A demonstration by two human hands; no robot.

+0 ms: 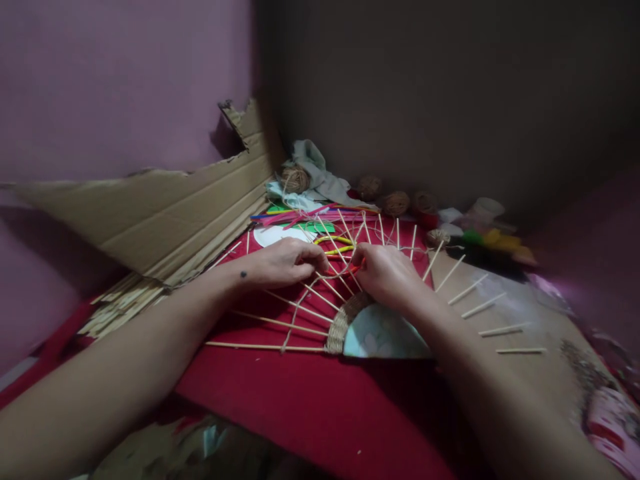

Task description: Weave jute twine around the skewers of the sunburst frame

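Pale wooden sticks (pixel 280 321) fan out like spokes from a half-round disc (pixel 383 333) at the centre of the frame, its curved edge banded with woven twine (pixel 344 323); it lies on a red cloth (pixel 320 400). The left hand (pixel 283 261) and the right hand (pixel 385 272) are both curled shut among the upper sticks, fingertips pinching a strand of twine. Behind, at upper centre, sit four balls of twine (pixel 295 179); torn cardboard (pixel 165 207) leans at left.
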